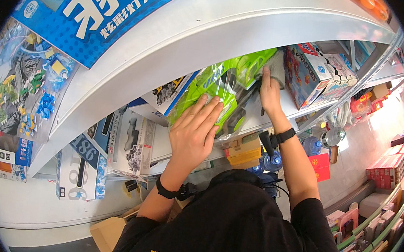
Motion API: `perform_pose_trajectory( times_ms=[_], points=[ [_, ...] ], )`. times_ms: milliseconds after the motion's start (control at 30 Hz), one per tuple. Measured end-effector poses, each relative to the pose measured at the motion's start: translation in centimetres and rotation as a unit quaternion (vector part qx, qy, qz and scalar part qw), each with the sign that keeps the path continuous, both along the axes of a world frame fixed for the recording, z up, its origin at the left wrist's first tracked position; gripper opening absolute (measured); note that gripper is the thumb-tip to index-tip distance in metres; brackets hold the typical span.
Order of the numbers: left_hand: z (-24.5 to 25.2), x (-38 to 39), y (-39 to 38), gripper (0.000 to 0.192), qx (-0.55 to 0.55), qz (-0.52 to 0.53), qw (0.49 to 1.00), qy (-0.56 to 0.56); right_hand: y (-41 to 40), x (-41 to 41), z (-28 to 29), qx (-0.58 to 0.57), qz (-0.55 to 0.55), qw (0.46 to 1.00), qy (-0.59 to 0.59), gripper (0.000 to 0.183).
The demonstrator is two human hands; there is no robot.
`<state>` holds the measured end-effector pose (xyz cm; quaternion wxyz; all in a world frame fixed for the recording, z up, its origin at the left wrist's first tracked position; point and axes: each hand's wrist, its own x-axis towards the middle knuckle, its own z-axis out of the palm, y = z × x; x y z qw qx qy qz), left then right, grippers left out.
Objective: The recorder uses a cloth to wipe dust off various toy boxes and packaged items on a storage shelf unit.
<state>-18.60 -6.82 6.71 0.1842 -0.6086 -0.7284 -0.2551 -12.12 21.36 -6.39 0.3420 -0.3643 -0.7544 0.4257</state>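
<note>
A bright green toy vehicle [193, 98] in clear plastic wrapping lies tilted on a white shelf in front of me. My left hand [194, 129] rests flat on the wrapping, its fingers stretched over the green body and not visibly curled around it. My right hand [270, 93] holds a grey cloth [277, 68] against the toy's far right end, where a second green part [253, 65] shows. The palm side of my right hand is hidden. Right of the cloth stands a toy box [303, 75] with printed pictures.
Above my hands curves the edge of a white upper shelf [181, 33]. Boxed toys [131, 141] stand to the left. Below are an open yellow carton [245, 150] and plastic water bottles [272, 160]. A metal shelf upright [365, 78] runs at the right, with stacked goods [387, 169] beyond the aisle.
</note>
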Motion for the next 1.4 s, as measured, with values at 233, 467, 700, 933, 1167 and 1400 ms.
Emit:
perform_pose_trajectory(
  times_ms=[233, 467, 700, 933, 1167, 1400],
  points=[
    [-0.3, -0.5, -0.6, 0.05, -0.012, -0.005, 1.0, -0.013, -13.3, 3.6, 0.1, 0.189, 0.163, 0.962, 0.111, 0.057],
    [-0.4, -0.7, -0.6, 0.049, -0.001, -0.01, 1.0, -0.011, 0.1, -0.6, 0.9, -0.051, 0.033, 0.998, -0.024, 0.075],
    [-0.4, -0.7, -0.3, 0.05, -0.006, -0.005, 1.0, -0.009, -3.1, 0.4, -0.9, 0.066, 0.06, 0.985, 0.147, 0.054],
    [0.0, -0.4, 0.7, 0.053, -0.021, 0.013, 0.999, 0.021, -14.8, 7.4, -0.1, 0.156, 0.188, 0.961, 0.129, 0.034],
    [0.6, -0.1, -0.1, 0.053, 0.009, -0.019, 1.0, -0.012, -11.7, 14.1, -0.3, 0.08, 0.373, 0.882, -0.277, 0.034],
    [-3.6, -0.2, -8.6, 0.029, 0.158, 0.015, 0.98, -0.123, -7.4, 12.6, 5.1, 0.097, 0.201, 0.94, -0.259, 0.059]
  ],
)
